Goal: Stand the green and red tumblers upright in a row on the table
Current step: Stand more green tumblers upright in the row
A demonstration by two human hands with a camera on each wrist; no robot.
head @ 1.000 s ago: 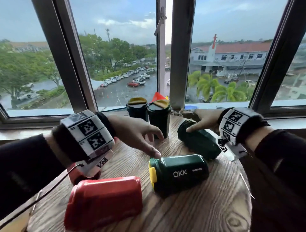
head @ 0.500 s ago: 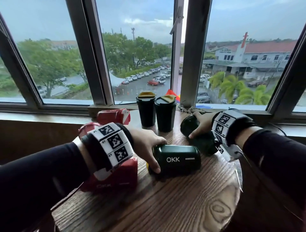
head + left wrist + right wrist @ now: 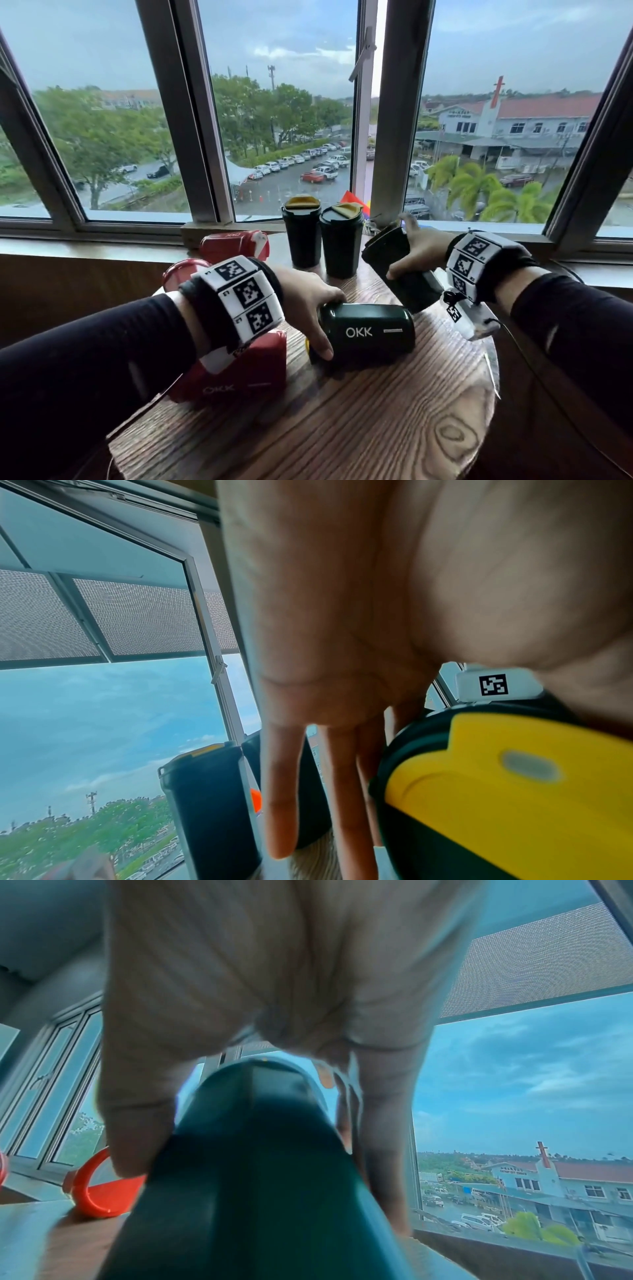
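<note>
Tabletop (image 3: 342, 428): both hands (image 3: 308, 301) grip lying green tumblers (image 3: 366, 330).

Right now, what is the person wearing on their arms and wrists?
Both arms are in long dark sleeves. The left hand and right hand are bare. Each wrist carries a black band with white blocks printed with square black-and-white markers; a thin dark cable trails from each.

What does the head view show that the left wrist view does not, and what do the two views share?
Only the head view shows the right hand gripping a tilted green tumbler, the red tumblers lying on the wooden table, and the OKK print. Only the left wrist view shows the yellow lid of the lying green tumbler face-on. Both show the left hand holding that tumbler's lid end and the two upright green tumblers near the window.
</note>
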